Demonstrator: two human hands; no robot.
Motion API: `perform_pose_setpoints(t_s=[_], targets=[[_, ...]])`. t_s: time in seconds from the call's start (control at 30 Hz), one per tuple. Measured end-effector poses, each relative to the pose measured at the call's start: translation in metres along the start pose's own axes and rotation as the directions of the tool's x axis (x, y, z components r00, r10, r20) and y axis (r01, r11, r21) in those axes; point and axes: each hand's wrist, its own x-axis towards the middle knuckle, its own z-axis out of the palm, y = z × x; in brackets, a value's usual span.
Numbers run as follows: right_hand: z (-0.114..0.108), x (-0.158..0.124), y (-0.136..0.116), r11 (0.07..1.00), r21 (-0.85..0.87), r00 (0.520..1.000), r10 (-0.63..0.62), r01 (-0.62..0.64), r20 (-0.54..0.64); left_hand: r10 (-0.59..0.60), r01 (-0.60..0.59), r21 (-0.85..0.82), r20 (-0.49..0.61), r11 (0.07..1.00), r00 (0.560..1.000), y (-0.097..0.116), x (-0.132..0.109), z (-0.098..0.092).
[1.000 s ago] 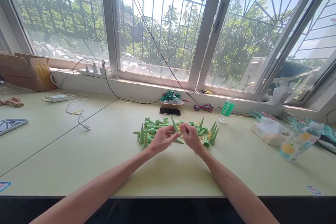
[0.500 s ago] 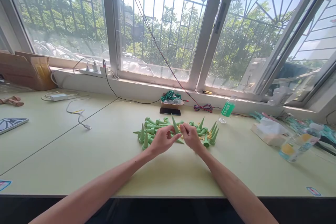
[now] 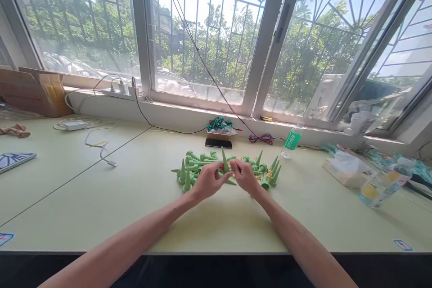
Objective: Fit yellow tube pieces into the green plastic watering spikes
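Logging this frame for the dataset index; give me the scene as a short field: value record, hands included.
left hand: holds a green cone, tip up
right hand: fingers curled close beside that cone; can't tell whether it grips anything
loose parts: more green cones on both sides of the hands, some upright, some lying
small bits: yellowish pieces among the right-side cones
behind hands: black phone in front of a small box
right of phone: green-labelled bottle
surface: pale table
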Motion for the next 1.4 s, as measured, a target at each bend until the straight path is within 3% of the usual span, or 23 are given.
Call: perform_pose_setpoints(t_s=[0.6,1.0,1.3,1.4], targets=[[0.004,0.001,-0.001,0.965,0.210,0.987,0.145,-0.156,0.067,0.062,-0.061,-0.058,0.017,0.996,0.998,-0.003,0.001,0.000],[0.004,0.002,-0.004,0.955,0.250,0.987,0.152,-0.161,0.055,0.131,-0.131,-0.006,0.007,0.991,0.991,-0.008,0.001,0.000],[0.010,0.001,-0.002,0.947,0.268,0.982,0.188,-0.176,-0.022,-0.009,0.006,-0.085,-0.037,0.996,0.999,-0.001,0.005,0.000],[0.008,0.001,-0.002,0.951,0.251,0.975,0.205,-0.179,-0.082,-0.128,0.114,-0.193,-0.062,0.975,0.990,0.002,0.007,-0.002]])
